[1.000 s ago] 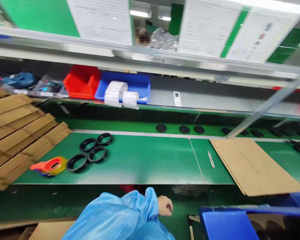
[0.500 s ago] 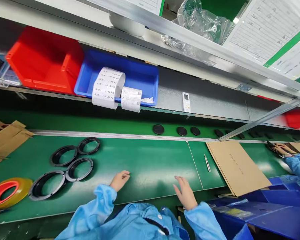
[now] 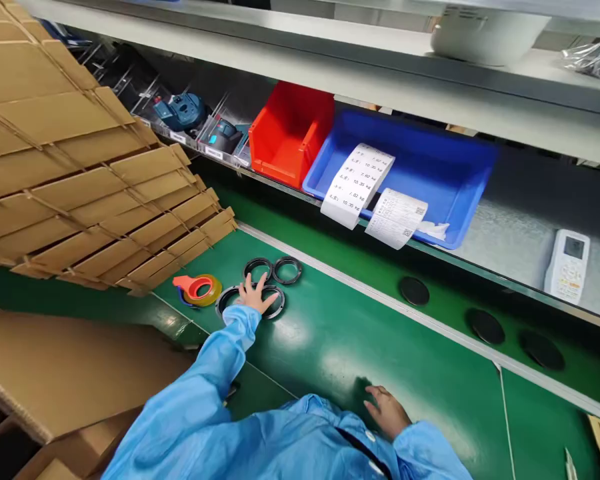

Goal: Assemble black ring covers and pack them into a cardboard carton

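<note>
Fingers of the left hand (image 3: 255,298) lie spread and released over the cluster of black rings (image 3: 260,283) on the green table (image 3: 360,347), touching the nearer two and grasping none. Just left of the rings sits a tape dispenser (image 3: 199,289). The right hand (image 3: 387,410) rests flat and released on the table's near edge.
</note>
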A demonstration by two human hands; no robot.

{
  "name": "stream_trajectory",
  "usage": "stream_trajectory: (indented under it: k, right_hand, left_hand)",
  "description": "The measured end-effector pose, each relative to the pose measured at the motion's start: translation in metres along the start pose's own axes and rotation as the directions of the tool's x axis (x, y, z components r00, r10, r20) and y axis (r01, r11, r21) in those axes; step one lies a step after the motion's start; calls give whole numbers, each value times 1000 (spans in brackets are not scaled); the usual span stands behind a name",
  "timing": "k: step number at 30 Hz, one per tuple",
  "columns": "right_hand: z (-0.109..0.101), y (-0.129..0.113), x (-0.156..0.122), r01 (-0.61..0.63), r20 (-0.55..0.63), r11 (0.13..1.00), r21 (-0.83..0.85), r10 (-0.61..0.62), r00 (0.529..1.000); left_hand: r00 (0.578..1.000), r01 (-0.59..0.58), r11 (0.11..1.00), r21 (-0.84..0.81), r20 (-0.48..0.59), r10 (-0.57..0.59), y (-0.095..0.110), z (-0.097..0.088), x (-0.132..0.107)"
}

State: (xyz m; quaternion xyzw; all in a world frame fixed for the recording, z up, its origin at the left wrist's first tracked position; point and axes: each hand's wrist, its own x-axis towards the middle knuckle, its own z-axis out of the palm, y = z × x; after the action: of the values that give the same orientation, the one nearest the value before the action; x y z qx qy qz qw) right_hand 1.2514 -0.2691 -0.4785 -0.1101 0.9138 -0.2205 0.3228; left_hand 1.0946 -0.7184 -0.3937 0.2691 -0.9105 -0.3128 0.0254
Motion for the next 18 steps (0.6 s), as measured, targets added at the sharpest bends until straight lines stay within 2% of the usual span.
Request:
stream_trajectory:
  k: [5,10,12,14,18]
  right_hand:
    - [-32,-4,18,20,61,1000,-23,-19,998]
    - [-62,0,19,-52,31,977,209,47,998]
    - [-76,18,26,-115,-15,942,314,126,992]
    - [-97,47,40,-175,-69,890,421,224,972]
    - [-158,117,90,-219,-178,708,671,441,880]
  left_hand:
    - [998,-21,999,34,55,19,20,22,27]
    - [974,-113,984,137,212,83,47,37,29]
    - [953,-176,970,166,275,126,55,56,21]
    - [928,-229,944,239,346,137,61,81,6]
    - [862,-374,850,371,476,172,85,135,-48]
